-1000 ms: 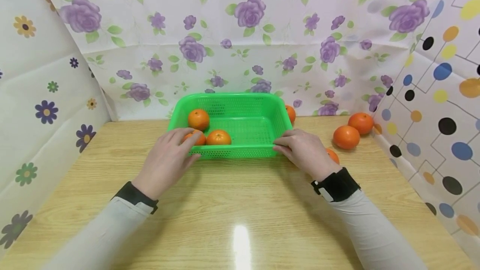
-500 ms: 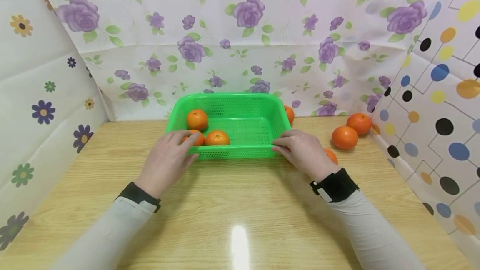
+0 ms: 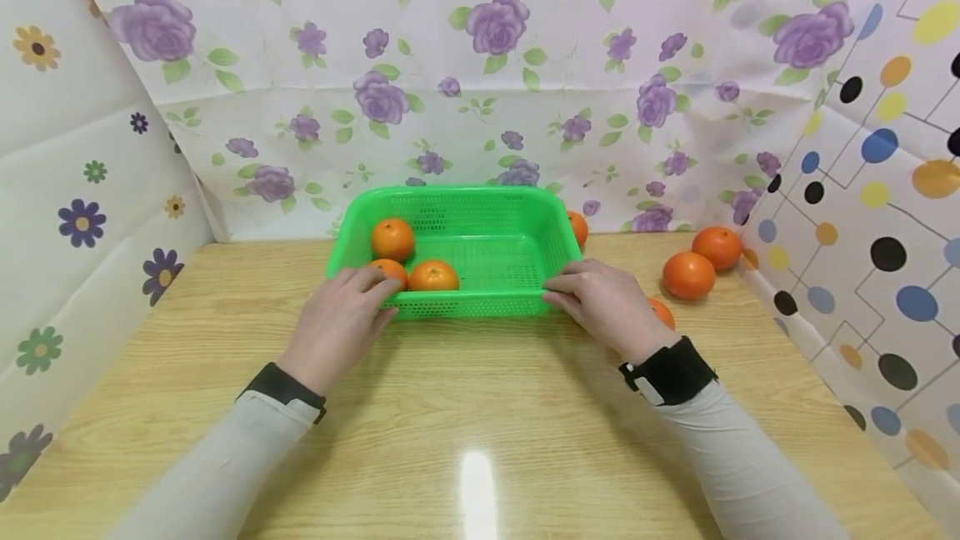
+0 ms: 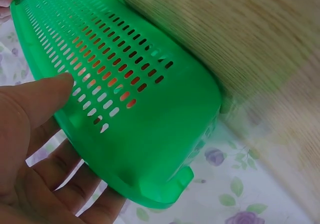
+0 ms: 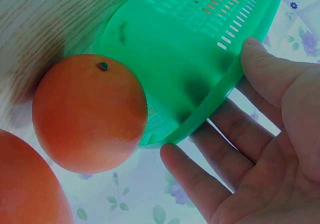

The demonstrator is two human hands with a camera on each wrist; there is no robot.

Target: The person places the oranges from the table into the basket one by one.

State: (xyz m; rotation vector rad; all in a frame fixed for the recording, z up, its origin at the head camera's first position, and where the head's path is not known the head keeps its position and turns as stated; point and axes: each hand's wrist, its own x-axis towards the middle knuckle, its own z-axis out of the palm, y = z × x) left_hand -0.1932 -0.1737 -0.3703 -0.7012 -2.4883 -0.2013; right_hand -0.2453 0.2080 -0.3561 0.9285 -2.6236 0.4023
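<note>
Green perforated basket [image 3: 495, 304], rectangular, upright on wooden table [image 3: 450, 390], three oranges [image 3: 433, 276] inside at left

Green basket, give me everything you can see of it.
The green basket looks like glossy plastic: rectangular, open-topped, rounded corners, perforated walls and floor. It stands upright on the table, holding three oranges toward its left end. The left hand and right hand grip its near rim, one toward each end.
</note>
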